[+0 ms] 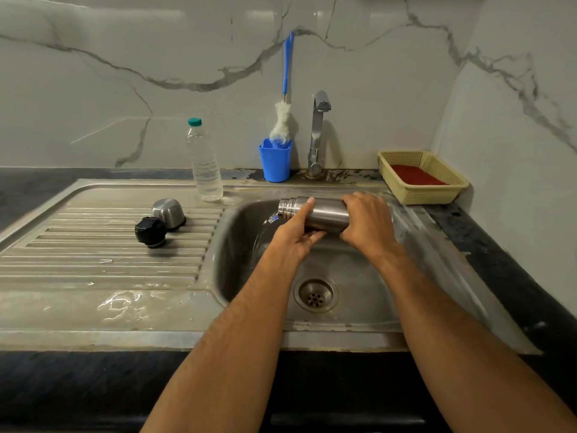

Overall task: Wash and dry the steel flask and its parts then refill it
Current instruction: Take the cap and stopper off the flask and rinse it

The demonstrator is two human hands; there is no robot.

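Observation:
The steel flask (327,212) lies on its side over the sink basin (368,276), mouth to the left, and water pours out of the mouth. My left hand (296,235) grips it from below near the neck, thumb across the front. My right hand (367,221) wraps round its base end. The steel cup lid (168,211) lies upside down on the ribbed drainboard (103,254), with the black stopper (150,231) touching it in front. A clear water bottle (204,162) with a teal cap stands at the sink's back edge.
A blue cup (275,162) holds a blue-handled bottle brush (285,98) left of the tap (318,132). A yellow basket (421,192) with a red cloth sits at the back right. Puddles lie on the front of the drainboard. Dark counter surrounds the sink.

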